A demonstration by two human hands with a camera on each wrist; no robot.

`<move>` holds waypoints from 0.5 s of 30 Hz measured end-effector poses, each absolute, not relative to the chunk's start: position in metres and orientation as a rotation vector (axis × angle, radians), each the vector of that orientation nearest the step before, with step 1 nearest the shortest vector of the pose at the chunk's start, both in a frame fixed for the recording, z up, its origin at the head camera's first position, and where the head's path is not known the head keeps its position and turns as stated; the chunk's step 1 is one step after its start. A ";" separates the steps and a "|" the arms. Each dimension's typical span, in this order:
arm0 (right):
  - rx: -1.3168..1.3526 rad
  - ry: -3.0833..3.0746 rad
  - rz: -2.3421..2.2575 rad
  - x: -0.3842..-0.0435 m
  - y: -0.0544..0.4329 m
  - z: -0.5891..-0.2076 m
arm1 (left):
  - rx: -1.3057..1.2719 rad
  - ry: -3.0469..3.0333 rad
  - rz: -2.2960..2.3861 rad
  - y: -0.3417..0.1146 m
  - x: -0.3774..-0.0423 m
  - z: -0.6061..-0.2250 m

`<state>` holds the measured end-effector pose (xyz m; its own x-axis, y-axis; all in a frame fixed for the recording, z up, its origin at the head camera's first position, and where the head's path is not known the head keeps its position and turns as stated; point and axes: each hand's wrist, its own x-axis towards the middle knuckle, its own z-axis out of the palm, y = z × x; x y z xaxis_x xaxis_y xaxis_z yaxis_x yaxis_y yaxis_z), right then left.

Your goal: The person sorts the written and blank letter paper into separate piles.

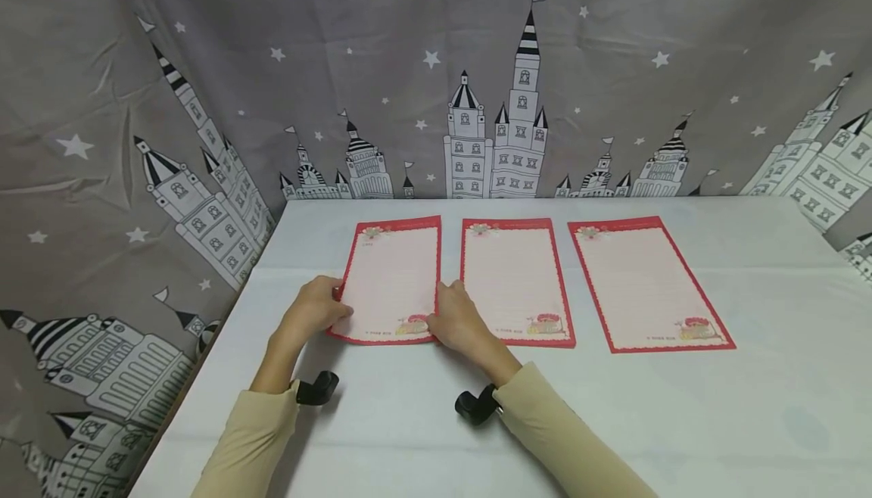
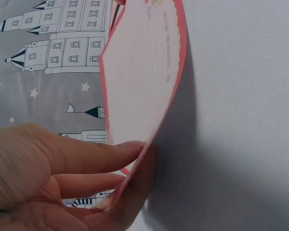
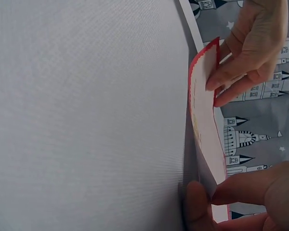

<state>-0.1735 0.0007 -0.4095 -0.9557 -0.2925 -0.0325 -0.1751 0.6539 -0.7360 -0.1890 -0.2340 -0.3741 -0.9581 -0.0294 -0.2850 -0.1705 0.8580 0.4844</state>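
Note:
A red-bordered sheet of letter paper [image 1: 391, 278], the leftmost of three, is held between my two hands. My left hand [image 1: 313, 307] pinches its left edge, thumb on top and fingers beneath, as the left wrist view shows. At the lower right corner my right hand [image 1: 460, 320] grips the same sheet between thumb and fingers. The near edge bows up off the table in both wrist views. A second sheet [image 1: 514, 275] of the same print lies just right of it, partly behind my right hand. Farther right lies a third sheet [image 1: 647, 282], slightly turned.
A white cloth [image 1: 770, 407] covers the table. Behind and to the left hangs a grey curtain [image 1: 381, 21] printed with castles and stars. Black wrist devices [image 1: 317, 388] sit at both sleeve cuffs.

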 end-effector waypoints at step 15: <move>-0.388 2.706 -1.123 -0.169 0.012 -0.396 | -0.231 2.843 0.728 -0.233 -0.181 -0.381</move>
